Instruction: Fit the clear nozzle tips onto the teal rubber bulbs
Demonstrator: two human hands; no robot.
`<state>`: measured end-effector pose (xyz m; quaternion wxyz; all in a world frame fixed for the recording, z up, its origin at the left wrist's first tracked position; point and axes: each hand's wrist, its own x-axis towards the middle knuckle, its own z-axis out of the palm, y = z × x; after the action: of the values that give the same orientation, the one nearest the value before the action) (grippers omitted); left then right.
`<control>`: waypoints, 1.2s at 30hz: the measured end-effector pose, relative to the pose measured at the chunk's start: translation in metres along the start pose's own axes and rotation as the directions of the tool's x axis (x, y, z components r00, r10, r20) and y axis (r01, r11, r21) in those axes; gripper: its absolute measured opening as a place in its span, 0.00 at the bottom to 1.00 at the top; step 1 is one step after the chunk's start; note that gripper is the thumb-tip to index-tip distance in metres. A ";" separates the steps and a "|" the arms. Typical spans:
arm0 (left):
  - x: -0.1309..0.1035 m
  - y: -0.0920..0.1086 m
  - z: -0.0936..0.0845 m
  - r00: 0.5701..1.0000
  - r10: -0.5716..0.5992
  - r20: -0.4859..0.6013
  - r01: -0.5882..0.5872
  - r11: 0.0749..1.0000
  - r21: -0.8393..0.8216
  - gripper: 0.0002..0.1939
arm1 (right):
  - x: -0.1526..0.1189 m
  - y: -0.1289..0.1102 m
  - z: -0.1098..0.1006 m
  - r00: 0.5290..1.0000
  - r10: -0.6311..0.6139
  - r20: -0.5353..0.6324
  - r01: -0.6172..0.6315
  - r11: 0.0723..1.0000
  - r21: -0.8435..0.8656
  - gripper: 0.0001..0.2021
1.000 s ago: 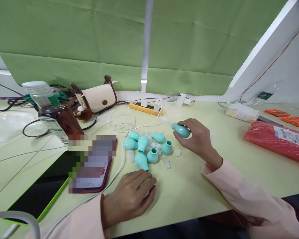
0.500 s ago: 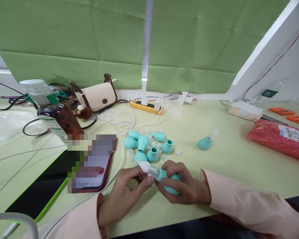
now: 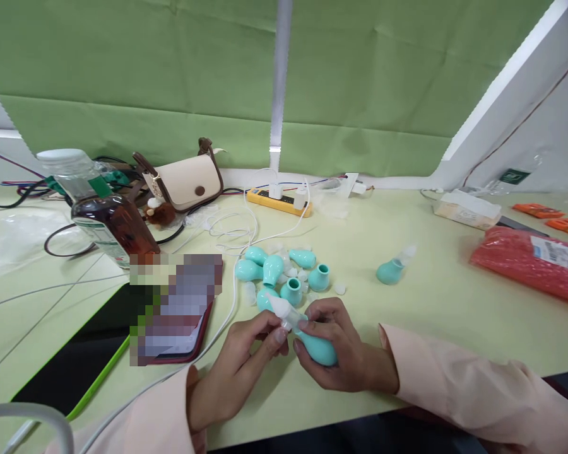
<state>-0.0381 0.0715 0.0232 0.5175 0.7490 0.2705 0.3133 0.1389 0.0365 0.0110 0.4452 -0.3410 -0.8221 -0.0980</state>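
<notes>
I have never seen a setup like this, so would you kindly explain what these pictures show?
There is no robot here: these are a person's bare hands, and every picture comes from one camera worn on the head, looking forward and down.

The right hand holds a teal bulb with a clear tube and whitish tip. The left hand's fingertips are beside the tube; whether they pinch anything is hard to tell.

On the table lie loose teal bulbs among small clear parts, and a bulb with a nozzle off to the right. Around them are two phones, a dark bottle, a cream bag, a yellow power strip and a red package.
</notes>
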 end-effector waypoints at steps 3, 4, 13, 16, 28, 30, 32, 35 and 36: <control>0.003 0.000 0.002 0.996 -0.077 -0.034 0.075 0.995 -0.065 0.13 | 0.001 0.002 -0.001 0.998 -0.054 0.039 0.059 0.987 -0.151 0.18; 0.004 0.000 0.002 0.993 -0.106 -0.047 0.102 0.991 -0.083 0.14 | 0.001 0.003 -0.002 0.995 -0.077 0.057 0.087 0.978 -0.191 0.16; 0.005 0.002 0.002 0.984 -0.101 -0.147 0.099 0.995 -0.020 0.12 | -0.001 0.002 -0.002 0.979 -0.158 0.125 0.187 0.947 -0.262 0.12; 0.005 0.003 0.001 0.983 -0.080 -0.163 0.085 0.996 0.024 0.12 | -0.002 0.001 -0.001 0.984 -0.121 0.128 0.143 0.973 -0.180 0.12; 0.007 0.001 -0.001 0.954 -0.183 -0.236 0.124 0.962 -0.244 0.09 | 0.003 0.003 0.001 1.000 -0.006 0.017 0.004 0.996 0.090 0.19; 0.007 0.001 -0.002 0.962 -0.189 -0.200 0.128 0.951 -0.283 0.10 | 0.004 0.002 -0.001 0.999 -0.034 0.023 0.031 0.990 0.136 0.20; 0.006 0.001 -0.003 0.972 -0.183 -0.150 0.144 0.960 -0.241 0.14 | 0.005 0.000 -0.002 0.999 -0.030 0.043 0.023 0.985 0.172 0.21; 0.005 0.001 -0.003 0.977 -0.156 -0.145 0.146 0.986 -0.080 0.20 | 0.005 -0.002 -0.002 0.994 0.045 0.100 -0.063 0.981 0.185 0.22; 0.004 0.001 -0.003 0.976 -0.156 -0.150 0.152 0.988 -0.040 0.22 | 0.004 -0.002 -0.002 0.991 0.058 0.119 -0.079 0.981 0.178 0.21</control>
<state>-0.0373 0.0759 0.0256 0.5283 0.6922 0.3621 0.3326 0.1371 0.0365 0.0157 0.4302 -0.3320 -0.8394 0.0124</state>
